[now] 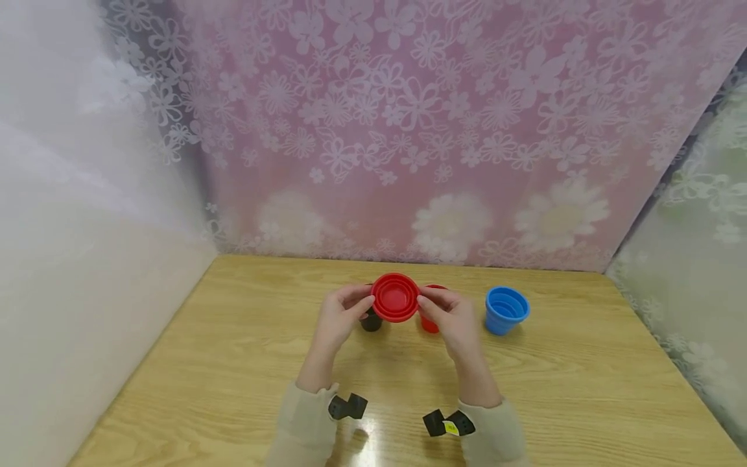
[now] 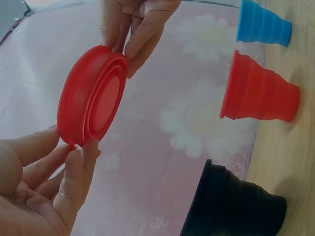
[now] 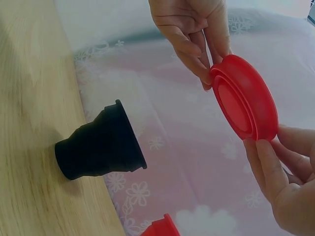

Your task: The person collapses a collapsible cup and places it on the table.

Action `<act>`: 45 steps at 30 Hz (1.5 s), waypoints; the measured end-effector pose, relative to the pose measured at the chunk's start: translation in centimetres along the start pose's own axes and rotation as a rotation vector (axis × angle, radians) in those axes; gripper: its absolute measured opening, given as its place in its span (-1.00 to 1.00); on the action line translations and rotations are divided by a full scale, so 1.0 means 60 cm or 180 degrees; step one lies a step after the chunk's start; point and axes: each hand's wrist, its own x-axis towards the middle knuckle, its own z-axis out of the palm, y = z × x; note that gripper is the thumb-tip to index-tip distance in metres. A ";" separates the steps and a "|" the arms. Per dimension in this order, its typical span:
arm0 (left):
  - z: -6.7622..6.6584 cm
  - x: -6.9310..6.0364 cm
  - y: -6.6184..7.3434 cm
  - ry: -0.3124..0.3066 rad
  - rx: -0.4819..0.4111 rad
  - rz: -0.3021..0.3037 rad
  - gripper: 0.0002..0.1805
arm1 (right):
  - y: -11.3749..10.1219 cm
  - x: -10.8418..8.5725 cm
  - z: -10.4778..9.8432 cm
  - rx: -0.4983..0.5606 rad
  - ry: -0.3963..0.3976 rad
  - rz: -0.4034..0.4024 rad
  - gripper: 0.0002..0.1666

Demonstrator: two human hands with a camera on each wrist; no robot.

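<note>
A flattened red collapsible cup (image 1: 395, 297) is held up above the table, its rings folded together. The left hand (image 1: 340, 319) pinches its left edge between thumb and fingers, and the right hand (image 1: 454, 319) pinches the opposite edge. In the left wrist view the folded cup (image 2: 91, 96) stands tilted between both hands, clear of the tabletop. Behind it are a black cup (image 1: 371, 320), partly hidden by the left hand and the folded cup, and a second red cup (image 1: 431, 323), partly covered by the right hand. Both stand expanded and upright.
An expanded blue cup (image 1: 505, 311) stands to the right of the right hand on the wooden table (image 1: 245, 363). A pink flowered curtain (image 1: 403, 130) hangs along the table's back edge, with pale sheets at the left and right sides.
</note>
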 end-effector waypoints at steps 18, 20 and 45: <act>-0.066 -0.036 0.005 0.0050 0.0216 -0.0269 -0.75 | 0.048 0.005 0.067 -0.0420 -0.0245 0.0118 -0.74; -0.077 -0.037 -0.009 0.0076 0.0185 -0.0266 -0.75 | 0.053 0.004 0.077 -0.0516 -0.0245 0.0068 -0.76; -0.194 -0.042 -0.111 0.0384 0.0143 -0.0821 -0.73 | 0.070 -0.003 0.196 -0.0478 -0.0884 -0.0047 -0.80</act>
